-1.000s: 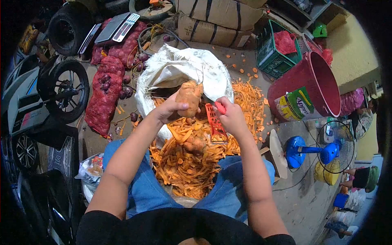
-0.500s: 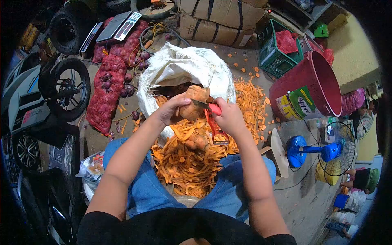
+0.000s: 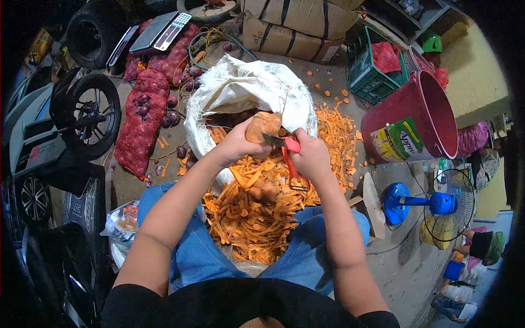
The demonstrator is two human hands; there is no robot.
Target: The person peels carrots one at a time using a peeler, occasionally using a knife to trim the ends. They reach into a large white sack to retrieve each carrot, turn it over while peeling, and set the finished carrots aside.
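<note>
My left hand (image 3: 239, 144) is wrapped round an orange-brown root vegetable (image 3: 263, 127), held over the open mouth of a white woven sack (image 3: 196, 117). In my right hand (image 3: 311, 156) is the red handle of a knife (image 3: 274, 140), its dark blade against the vegetable's lower right side. A red peeler (image 3: 295, 176) hangs below the same hand; how it is held is hidden. Orange peelings (image 3: 251, 218) lie heaped between my knees, with another root vegetable (image 3: 264, 192) on top.
Red net sacks of onions (image 3: 143, 120) and a scale (image 3: 155, 33) lie to the left, beside motorcycle wheels (image 3: 90, 112). On the right are a green crate (image 3: 372, 85), a maroon bucket (image 3: 391, 117) and a blue fan (image 3: 396, 203). Cartons (image 3: 290, 41) stand behind. A person (image 3: 481, 244) shows far right.
The vegetable has turned in my left hand and shows a smoother orange side. My right hand, with the knife and peeler, has shifted slightly to the right.
</note>
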